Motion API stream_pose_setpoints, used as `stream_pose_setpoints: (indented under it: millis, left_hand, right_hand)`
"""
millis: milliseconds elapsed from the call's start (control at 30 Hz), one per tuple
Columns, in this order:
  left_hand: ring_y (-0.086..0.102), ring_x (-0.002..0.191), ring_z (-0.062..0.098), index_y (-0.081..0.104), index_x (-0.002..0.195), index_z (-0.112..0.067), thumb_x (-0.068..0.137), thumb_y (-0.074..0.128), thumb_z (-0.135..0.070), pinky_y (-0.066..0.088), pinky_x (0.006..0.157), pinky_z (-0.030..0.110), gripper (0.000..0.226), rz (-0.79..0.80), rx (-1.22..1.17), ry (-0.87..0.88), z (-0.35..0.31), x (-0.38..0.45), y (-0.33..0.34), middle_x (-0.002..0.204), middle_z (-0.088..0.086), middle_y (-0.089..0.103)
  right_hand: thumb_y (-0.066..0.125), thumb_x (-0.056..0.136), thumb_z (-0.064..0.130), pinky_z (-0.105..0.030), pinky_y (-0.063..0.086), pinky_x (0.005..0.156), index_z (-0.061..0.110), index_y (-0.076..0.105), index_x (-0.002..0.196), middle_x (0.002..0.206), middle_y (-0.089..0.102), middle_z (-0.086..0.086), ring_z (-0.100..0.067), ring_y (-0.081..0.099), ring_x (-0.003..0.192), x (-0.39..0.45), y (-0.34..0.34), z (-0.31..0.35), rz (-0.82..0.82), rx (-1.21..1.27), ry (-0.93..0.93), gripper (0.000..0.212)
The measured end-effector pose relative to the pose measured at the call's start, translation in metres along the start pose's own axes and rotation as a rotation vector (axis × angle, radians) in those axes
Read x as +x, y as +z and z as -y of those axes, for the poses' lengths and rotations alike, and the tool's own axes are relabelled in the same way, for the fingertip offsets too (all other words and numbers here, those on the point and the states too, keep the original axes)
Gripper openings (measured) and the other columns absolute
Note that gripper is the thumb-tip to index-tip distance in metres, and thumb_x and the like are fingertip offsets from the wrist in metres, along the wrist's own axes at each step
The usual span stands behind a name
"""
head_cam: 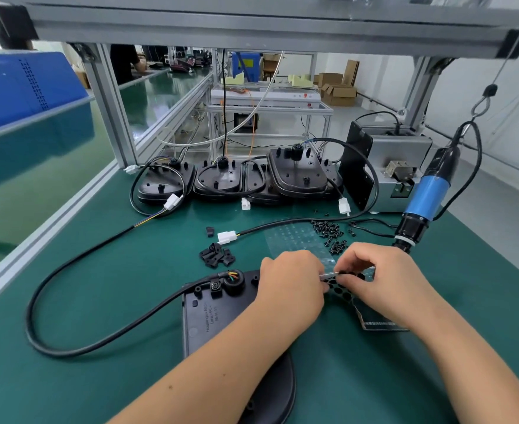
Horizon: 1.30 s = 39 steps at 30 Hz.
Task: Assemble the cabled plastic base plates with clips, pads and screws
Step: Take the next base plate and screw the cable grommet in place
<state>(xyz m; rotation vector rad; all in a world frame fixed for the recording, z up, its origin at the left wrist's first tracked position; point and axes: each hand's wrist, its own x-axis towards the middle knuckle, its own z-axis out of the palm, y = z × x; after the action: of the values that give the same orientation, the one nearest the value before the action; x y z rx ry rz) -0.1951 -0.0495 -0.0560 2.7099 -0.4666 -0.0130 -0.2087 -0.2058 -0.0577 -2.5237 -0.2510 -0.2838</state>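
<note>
View from the head camera over a green desk. Near centre, a black plastic base plate lies flat, its moulded lettering facing up; the left forearm crosses its near end. A thick black cable leaves the socket at the plate's far edge, loops out to the left and runs back to a white connector at mid-desk.

The left hand is over the plate's right far corner, fingers curled, pinching a thin silvery tool, probably tweezers, whose tip points right. The right hand lies just beside it, its fingers curled and pinching the edge of a clear sheet of round black pads. The sheet rests on the desk between and under both hands, just right of the plate.

Just beyond the hands lie a heap of black clips to the left and a scatter of small black screws to the right, the latter on an emptied clear strip. A blue-and-black electric screwdriver hangs at the right, its tip close to the right hand. At the far edge stands a row of cabled base plates, some stacked, and to their right a grey metal machine.
</note>
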Motion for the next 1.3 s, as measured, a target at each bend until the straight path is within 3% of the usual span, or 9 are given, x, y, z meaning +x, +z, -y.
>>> stream_pose_setpoints:
  millis: [267, 433, 533, 700, 900, 1033, 1133, 1300]
  left_hand:
    - [0.046, 0.074, 0.025, 0.057, 0.075, -0.017, 0.093, 0.056, -0.028, 0.03, 0.074, 0.032, 0.021, -0.003, 0.021, -0.008, 0.001, 0.001, 0.0, 0.062, -0.004, 0.041]
    - [0.044, 0.075, 0.024, 0.056, 0.075, -0.019, 0.093, 0.056, -0.03, 0.03, 0.075, 0.033, 0.021, 0.013, 0.034, -0.011, 0.0, 0.001, 0.0, 0.063, -0.005, 0.04]
    - [0.044, 0.074, 0.024, 0.057, 0.076, -0.019, 0.093, 0.056, -0.03, 0.03, 0.076, 0.033, 0.021, 0.017, 0.041, -0.009, 0.0, 0.001, 0.0, 0.063, -0.005, 0.041]
    - [0.043, 0.074, 0.024, 0.056, 0.074, -0.019, 0.092, 0.058, -0.031, 0.028, 0.075, 0.032, 0.021, 0.012, 0.037, -0.015, 0.0, 0.001, 0.0, 0.063, -0.005, 0.041]
    - [0.045, 0.076, 0.025, 0.06, 0.079, -0.02, 0.092, 0.056, -0.028, 0.03, 0.076, 0.033, 0.015, 0.006, 0.051, -0.011, 0.001, 0.001, 0.002, 0.063, -0.005, 0.041]
    - [0.047, 0.077, 0.024, 0.06, 0.078, -0.02, 0.089, 0.061, -0.036, 0.032, 0.076, 0.033, 0.02, 0.032, 0.011, 0.001, 0.001, 0.0, 0.0, 0.064, -0.005, 0.044]
    - [0.054, 0.083, 0.023, 0.069, 0.086, -0.02, 0.084, 0.06, -0.051, 0.043, 0.081, 0.037, 0.032, 0.078, -0.121, -0.021, 0.002, -0.002, -0.005, 0.075, -0.003, 0.058]
    - [0.058, 0.093, 0.026, 0.071, 0.09, -0.019, 0.091, 0.056, -0.042, 0.045, 0.089, 0.041, 0.028, 0.087, -0.197, -0.045, 0.003, 0.0, -0.008, 0.087, 0.002, 0.065]
  right_hand:
    - [0.076, 0.072, 0.019, -0.038, 0.052, 0.071, 0.04, 0.056, 0.079, 0.077, 0.065, 0.023, 0.0, 0.062, 0.078, -0.001, -0.002, 0.005, -0.021, -0.022, 0.014, 0.03]
    - [0.076, 0.078, 0.023, -0.013, 0.042, 0.069, 0.043, 0.059, 0.084, 0.078, 0.067, 0.026, 0.011, 0.059, 0.083, 0.001, -0.009, 0.005, 0.092, -0.02, 0.013, 0.027]
    - [0.074, 0.08, 0.026, -0.007, 0.039, 0.065, 0.042, 0.063, 0.074, 0.076, 0.067, 0.025, 0.012, 0.059, 0.08, 0.004, -0.013, 0.007, 0.151, -0.077, 0.004, 0.02]
    - [0.079, 0.075, 0.02, -0.021, 0.048, 0.07, 0.032, 0.065, 0.068, 0.07, 0.067, 0.021, 0.005, 0.061, 0.072, 0.006, -0.016, 0.009, 0.122, -0.034, 0.022, 0.019]
    - [0.074, 0.08, 0.023, -0.021, 0.05, 0.072, 0.037, 0.068, 0.079, 0.076, 0.068, 0.018, 0.006, 0.061, 0.073, 0.007, -0.017, 0.012, 0.192, -0.122, 0.012, 0.016]
    - [0.072, 0.08, 0.026, -0.028, 0.051, 0.072, 0.039, 0.061, 0.071, 0.071, 0.064, 0.018, 0.003, 0.058, 0.071, 0.011, -0.015, 0.016, 0.201, -0.244, 0.012, 0.02]
    - [0.071, 0.08, 0.028, -0.029, 0.051, 0.07, 0.04, 0.055, 0.068, 0.067, 0.06, 0.019, 0.001, 0.055, 0.069, 0.012, -0.012, 0.017, 0.175, -0.302, 0.032, 0.023]
    - [0.069, 0.079, 0.028, -0.031, 0.052, 0.069, 0.039, 0.052, 0.067, 0.067, 0.059, 0.019, -0.005, 0.056, 0.07, 0.01, -0.009, 0.02, 0.144, -0.319, 0.054, 0.024]
